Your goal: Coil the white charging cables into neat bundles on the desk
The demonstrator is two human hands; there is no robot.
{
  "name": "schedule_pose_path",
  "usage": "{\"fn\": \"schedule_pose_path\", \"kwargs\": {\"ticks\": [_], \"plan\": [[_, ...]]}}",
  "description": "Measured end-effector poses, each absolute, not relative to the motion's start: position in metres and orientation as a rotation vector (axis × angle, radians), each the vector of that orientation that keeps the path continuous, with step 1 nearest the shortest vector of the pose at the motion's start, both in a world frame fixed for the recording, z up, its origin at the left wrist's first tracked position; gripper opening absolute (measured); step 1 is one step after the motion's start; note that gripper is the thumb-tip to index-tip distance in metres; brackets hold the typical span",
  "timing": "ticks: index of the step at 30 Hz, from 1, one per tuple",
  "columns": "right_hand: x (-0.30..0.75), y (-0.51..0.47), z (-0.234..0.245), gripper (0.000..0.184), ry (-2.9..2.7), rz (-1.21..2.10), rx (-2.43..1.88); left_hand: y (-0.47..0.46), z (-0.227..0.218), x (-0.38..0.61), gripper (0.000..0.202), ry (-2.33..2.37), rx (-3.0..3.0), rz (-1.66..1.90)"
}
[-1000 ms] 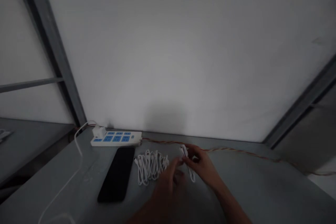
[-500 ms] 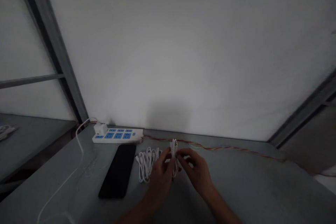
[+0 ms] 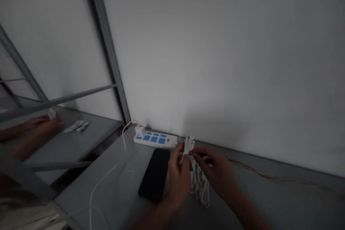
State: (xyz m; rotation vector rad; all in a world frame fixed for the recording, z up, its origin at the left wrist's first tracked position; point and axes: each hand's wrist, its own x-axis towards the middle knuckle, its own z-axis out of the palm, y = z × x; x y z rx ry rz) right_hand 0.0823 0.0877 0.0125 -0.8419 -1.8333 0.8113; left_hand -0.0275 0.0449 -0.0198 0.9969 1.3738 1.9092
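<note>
A coiled white cable (image 3: pixel 189 144) stands upright between my two hands, its loops fanning out at the top. My left hand (image 3: pixel 179 178) has its thumb and fingers wrapped round the middle of the coil. From the other side, my right hand (image 3: pixel 215 170) pinches at the same middle part; whether a small tie is between its fingertips is hidden. Below and between the hands, more coiled white cables (image 3: pixel 199 185) lie on the grey table (image 3: pixel 121 194). A black smartphone (image 3: pixel 155 175) lies flat just left of my left hand.
A white power strip (image 3: pixel 171 141) with blue sockets lies by the wall, a white charger (image 3: pixel 139 130) plugged in. Its white cord (image 3: pixel 104 178) runs down the table's left side. Twisted wires (image 3: pixel 256 170) extend rightward. At the left table, another person's hands (image 3: pixel 47 124) work near white cables (image 3: pixel 77 126).
My view has swung left, bringing the other person's hands into sight. The coil stays held between my hands, and its top loops now spread wider.
</note>
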Motion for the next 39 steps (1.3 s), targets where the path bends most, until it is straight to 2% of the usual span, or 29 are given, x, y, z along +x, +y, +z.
{"fn": "schedule_pose_path", "kwargs": {"ticks": [6,10,12,17,22,26,29,34,39], "plan": [[0.05,0.102,0.027,0.022,-1.816,1.006,-0.724,0.05,-0.015,-0.047,0.043,1.397,1.031,2.118],[0.047,0.111,0.022,0.03,-1.671,1.354,-0.704,0.051,-0.013,-0.042,0.053,1.331,0.942,2.056],[0.048,0.115,0.021,0.031,-1.66,1.401,-0.702,0.053,-0.012,-0.038,0.052,1.295,0.856,2.058],[0.053,0.119,0.019,0.027,-1.934,1.15,-0.674,0.055,-0.005,-0.031,0.053,1.13,0.682,2.007],[0.058,0.123,0.008,0.026,-2.153,0.761,-0.681,0.05,0.003,-0.032,0.048,1.238,0.688,2.101],[0.063,0.127,0.001,0.028,-2.237,0.471,-0.675,0.048,-0.001,-0.032,0.064,1.294,0.661,2.077],[0.065,0.129,-0.003,0.032,-2.271,0.34,-0.666,0.05,-0.01,-0.03,0.062,1.341,0.577,2.059],[0.061,0.129,-0.005,0.034,-2.269,0.352,-0.789,0.052,-0.019,-0.026,0.057,1.392,0.497,2.069],[0.053,0.131,0.002,0.041,-2.144,0.614,-0.872,0.052,-0.017,-0.023,0.055,1.438,0.607,2.118]]}}
